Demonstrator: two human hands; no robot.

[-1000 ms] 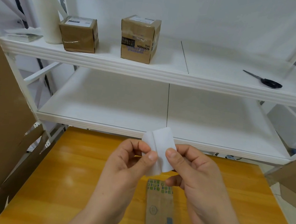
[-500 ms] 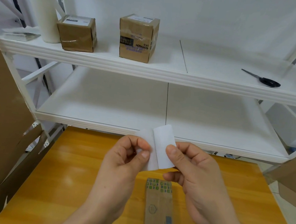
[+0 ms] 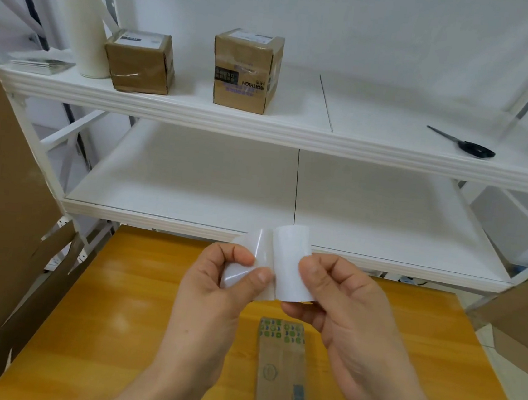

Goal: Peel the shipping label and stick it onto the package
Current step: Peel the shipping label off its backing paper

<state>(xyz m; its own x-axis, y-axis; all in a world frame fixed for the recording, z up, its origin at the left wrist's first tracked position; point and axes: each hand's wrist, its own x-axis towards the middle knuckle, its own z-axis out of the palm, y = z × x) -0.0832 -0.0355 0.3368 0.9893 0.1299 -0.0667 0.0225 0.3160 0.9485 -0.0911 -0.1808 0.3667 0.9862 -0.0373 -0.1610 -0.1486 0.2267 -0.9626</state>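
Head view: label [image 3: 292, 263] (half-peeled), both hands.

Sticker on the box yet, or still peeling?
Still peeling. The left hand pulls the shiny backing away while the right hand pinches the white label; they are partly split. The package on the yellow table has no label on it yet, so sticking it down is left.

Left hand [image 3: 214, 292], right hand [image 3: 342, 312] bare; forearms sleeveless; no rings, gloves, watch; nails short.
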